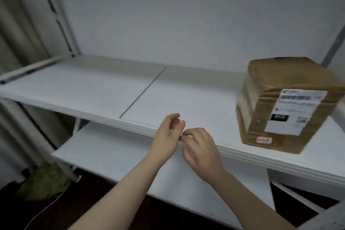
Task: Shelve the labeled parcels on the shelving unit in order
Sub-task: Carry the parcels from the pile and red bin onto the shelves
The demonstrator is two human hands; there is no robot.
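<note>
A brown cardboard parcel [287, 102] with a white shipping label and a small red-edged tag on its front stands on the right end of the white shelf [115, 87]. My left hand [168, 136] and my right hand [199, 147] hover close together in front of the shelf's front edge, left of the parcel. Both hold nothing, and their fingers are loosely curled. The fingertips of the two hands nearly touch. Neither hand touches the parcel.
A lower white shelf [112, 155] lies beneath my hands. White metal uprights [59, 20] frame the unit at the left, and a grey one stands at the far right. A green bag [44, 181] and a white cable [43, 213] lie on the dark floor at left.
</note>
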